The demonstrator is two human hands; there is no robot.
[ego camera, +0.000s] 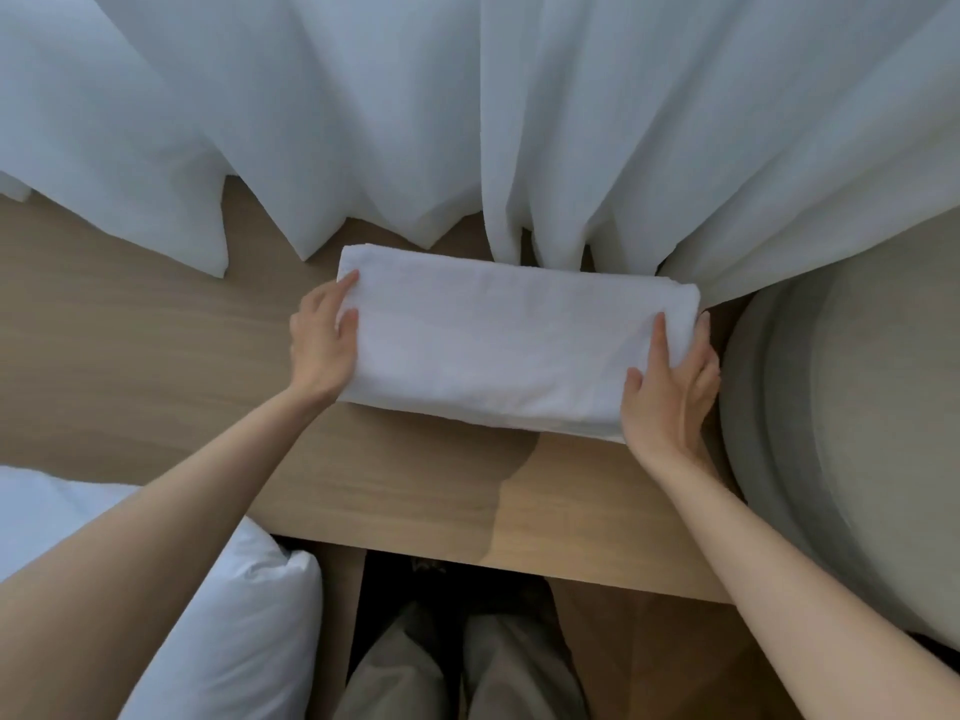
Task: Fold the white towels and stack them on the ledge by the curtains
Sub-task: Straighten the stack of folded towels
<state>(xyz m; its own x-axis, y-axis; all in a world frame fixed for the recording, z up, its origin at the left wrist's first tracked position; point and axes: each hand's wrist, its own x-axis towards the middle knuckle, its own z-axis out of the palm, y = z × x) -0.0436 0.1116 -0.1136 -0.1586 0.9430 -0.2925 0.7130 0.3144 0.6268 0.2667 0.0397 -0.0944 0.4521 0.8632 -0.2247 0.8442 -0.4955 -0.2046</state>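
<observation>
White towel (498,345) is lying folded on the ledge (130,356), its far long edge touching the curtains (415,96). The left hand (324,340) is resting against the towel's left end, with forefinger and thumb lying straight on the top face. Its other fingers are hidden, so how they lie cannot be told. The right hand (670,387) is cupping the towel's right end, fingers nearly straight and held together. Its forefinger and thumb are lying on the top face and the rest are running along the end. The two hands are bracing the cloth between them.

Surface: the ledge under the towel is showing pale, matt wood grain. It is running well out to the left of the towel and ending in a straight front edge on the near side. A darker shadow is falling across the wood just nearer than the towel.

Room: behind the towel the curtains are hanging in deep, soft folds of thin white cloth, hems brushing the wood. Just right of the towel a rounded grey upholstered cushion (841,407) is standing close beside the right hand. Near-left of the towel, plump white bedding (234,615) is overlapping the ledge's front edge. Nearer than the towel and below that edge, trouser legs (467,667) are showing.

Towel condition: it is forming a thick oblong with rounded ends. Stacked layers are showing along the near edge, and faint creases are crossing a finely napped top.
</observation>
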